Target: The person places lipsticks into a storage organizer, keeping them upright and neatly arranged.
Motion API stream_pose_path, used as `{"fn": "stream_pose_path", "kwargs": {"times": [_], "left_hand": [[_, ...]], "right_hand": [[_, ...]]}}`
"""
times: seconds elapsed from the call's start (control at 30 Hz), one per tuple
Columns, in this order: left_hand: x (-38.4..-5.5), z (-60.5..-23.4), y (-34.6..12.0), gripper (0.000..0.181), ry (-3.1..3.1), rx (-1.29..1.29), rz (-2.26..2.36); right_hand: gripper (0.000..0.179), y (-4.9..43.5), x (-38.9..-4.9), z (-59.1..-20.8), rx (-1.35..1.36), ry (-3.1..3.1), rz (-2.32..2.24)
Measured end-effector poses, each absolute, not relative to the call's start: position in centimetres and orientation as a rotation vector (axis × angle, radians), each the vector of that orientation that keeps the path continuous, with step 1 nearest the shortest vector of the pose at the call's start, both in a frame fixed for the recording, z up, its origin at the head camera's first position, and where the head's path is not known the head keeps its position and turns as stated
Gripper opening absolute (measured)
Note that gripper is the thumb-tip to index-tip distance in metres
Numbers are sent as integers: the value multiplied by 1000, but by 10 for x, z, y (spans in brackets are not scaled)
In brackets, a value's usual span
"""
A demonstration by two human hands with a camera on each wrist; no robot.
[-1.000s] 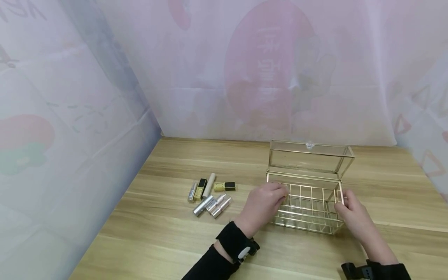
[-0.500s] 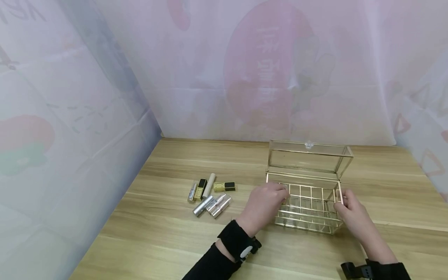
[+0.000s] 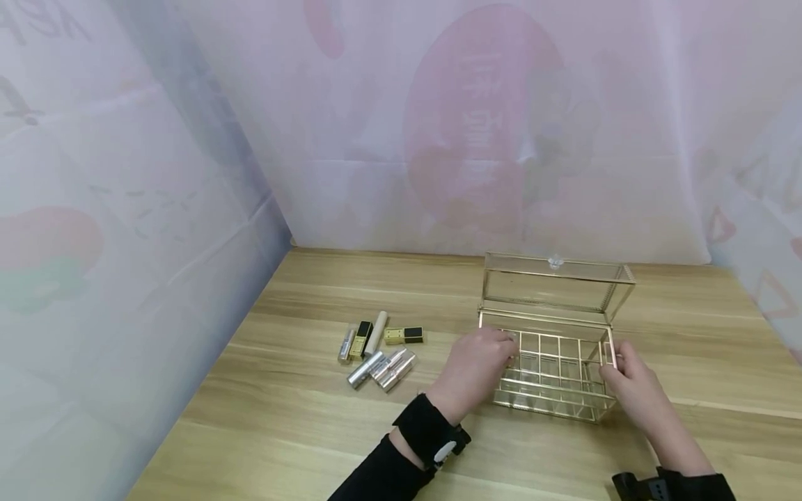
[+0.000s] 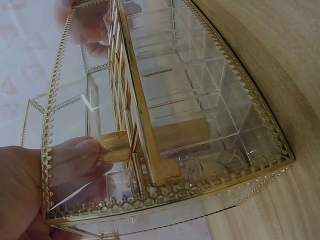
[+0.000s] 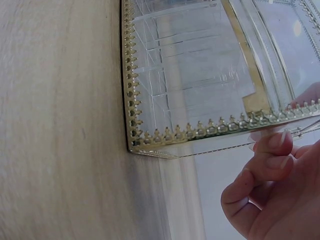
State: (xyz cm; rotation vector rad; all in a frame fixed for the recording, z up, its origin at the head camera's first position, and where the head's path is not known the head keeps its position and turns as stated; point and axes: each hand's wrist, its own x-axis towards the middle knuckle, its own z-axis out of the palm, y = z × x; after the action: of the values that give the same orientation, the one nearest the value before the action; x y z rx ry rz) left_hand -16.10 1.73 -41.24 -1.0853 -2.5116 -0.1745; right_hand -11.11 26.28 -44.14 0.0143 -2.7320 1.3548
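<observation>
A gold-framed glass box (image 3: 606,379) with a gold grid (image 3: 551,346) across its inside stands on the table, its clear lid (image 3: 554,289) raised at the back. At the grid's left end, my left hand (image 3: 471,365) pinches a gold lipstick tube (image 4: 114,146). In the left wrist view the tube passes through a grid opening, its lower part (image 4: 182,136) showing through the glass inside the box. In the head view the fingers hide the tube. My right hand (image 3: 635,383) grips the box's right side, thumb at the top rim. Clear dividers (image 5: 185,80) show below the grid.
Left of the box, several lipsticks lie on the wooden table (image 3: 282,417): silver tubes (image 3: 393,370), black-and-gold ones (image 3: 404,335) and a white one (image 3: 376,332). Printed cloth (image 3: 351,139) hangs behind the table and along both sides.
</observation>
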Motion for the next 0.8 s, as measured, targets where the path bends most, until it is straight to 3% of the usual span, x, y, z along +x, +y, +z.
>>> {"fn": "stream_pose_path", "kwargs": {"times": [0.8], "left_hand": [[-160, -411, 17, 6, -2488, -1125, -168]], "right_hand": [[25, 263, -111, -443, 23, -2729, 1348]]}}
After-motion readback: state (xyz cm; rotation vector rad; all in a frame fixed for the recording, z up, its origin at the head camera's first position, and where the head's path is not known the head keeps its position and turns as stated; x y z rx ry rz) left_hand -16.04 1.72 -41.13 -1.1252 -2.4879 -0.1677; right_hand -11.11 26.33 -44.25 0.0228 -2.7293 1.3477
